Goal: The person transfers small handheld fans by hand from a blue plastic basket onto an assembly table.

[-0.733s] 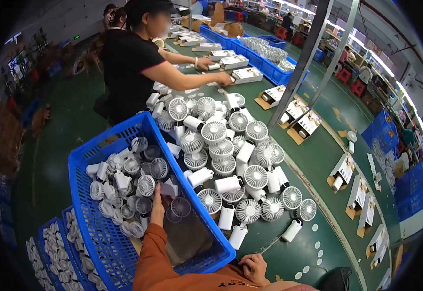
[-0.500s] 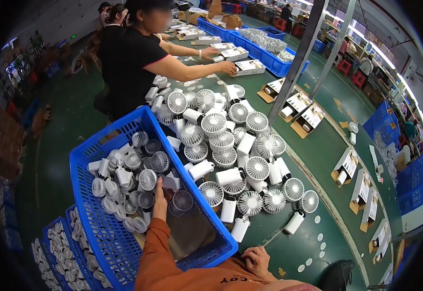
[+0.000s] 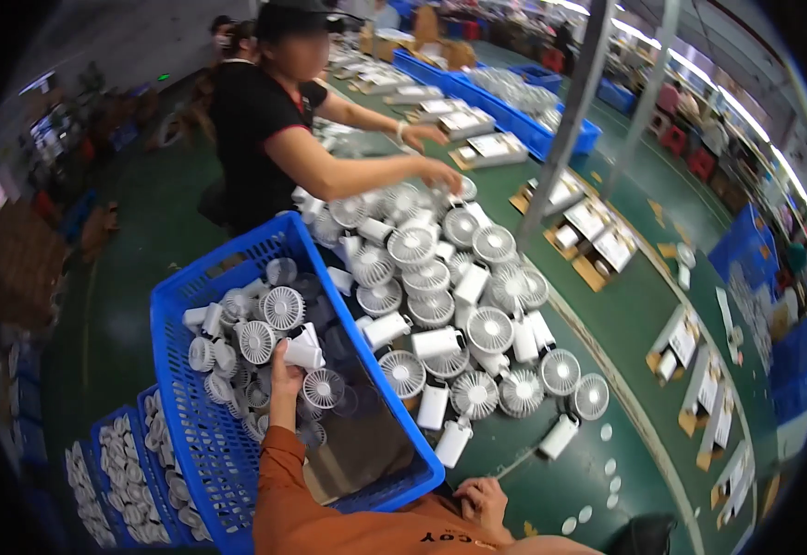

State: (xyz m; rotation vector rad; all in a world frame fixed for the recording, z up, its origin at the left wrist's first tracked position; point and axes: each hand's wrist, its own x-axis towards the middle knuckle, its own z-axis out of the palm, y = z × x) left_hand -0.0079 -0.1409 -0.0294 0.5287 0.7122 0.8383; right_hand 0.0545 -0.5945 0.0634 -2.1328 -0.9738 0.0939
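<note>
My left hand (image 3: 285, 375) is inside the blue plastic crate (image 3: 174, 370), closed around the handle of a small white hand fan (image 3: 303, 351) lifted a little above the other white fans in the crate (image 3: 255, 324). My right hand (image 3: 483, 500) rests low on the green table near the crate's front corner, fingers curled, holding nothing I can see. A large pile of white hand fans (image 3: 449, 305) lies on the table right of the crate.
A person in a black shirt (image 3: 264, 129) stands across the table, a hand (image 3: 440, 176) reaching over the fan pile. More blue crates of fans (image 3: 117, 481) sit low at the left. Boxes on trays (image 3: 597, 231) line the table's right side. A metal post (image 3: 565, 120) rises mid-table.
My left hand has gone deeper into the crate and taken hold of a white fan. The person opposite has stretched an arm further over the pile.
</note>
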